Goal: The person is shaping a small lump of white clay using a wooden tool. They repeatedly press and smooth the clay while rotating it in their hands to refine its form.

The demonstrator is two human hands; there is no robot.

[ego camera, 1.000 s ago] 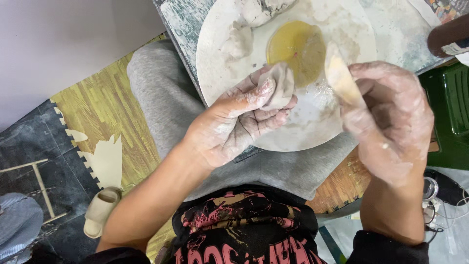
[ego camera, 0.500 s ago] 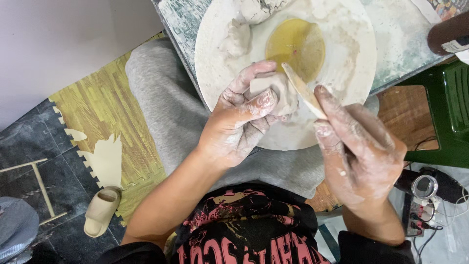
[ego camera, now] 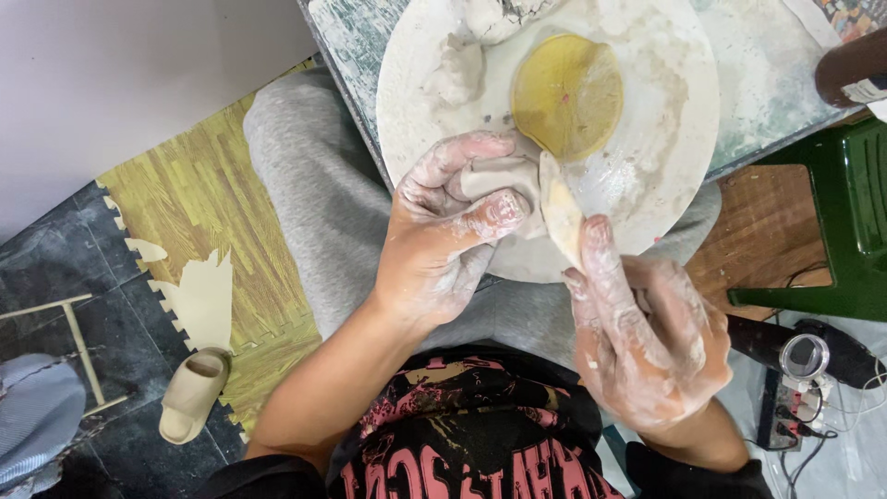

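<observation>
Clay lump [ego camera: 494,177] gripped in the left hand [ego camera: 442,236] over the near edge of a round white plate [ego camera: 679,120], thumb and curled fingers closed around it. Right hand [ego camera: 647,337] pinches a flat wooden modelling tool [ego camera: 561,208], blade laid against the lump's right side. Judged best practice: light, shallow strokes, lump braced firmly against the thumb, blade kept damp. Yellow sponge disc [ego camera: 566,92] lies mid-plate; spare clay pieces [ego camera: 457,69] rest toward its far left edge.

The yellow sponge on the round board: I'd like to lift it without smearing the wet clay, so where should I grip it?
Pinch the yellow sponge at its far right edge, coming from above right; it lies flat, and that side seems clear of both hands.
</observation>
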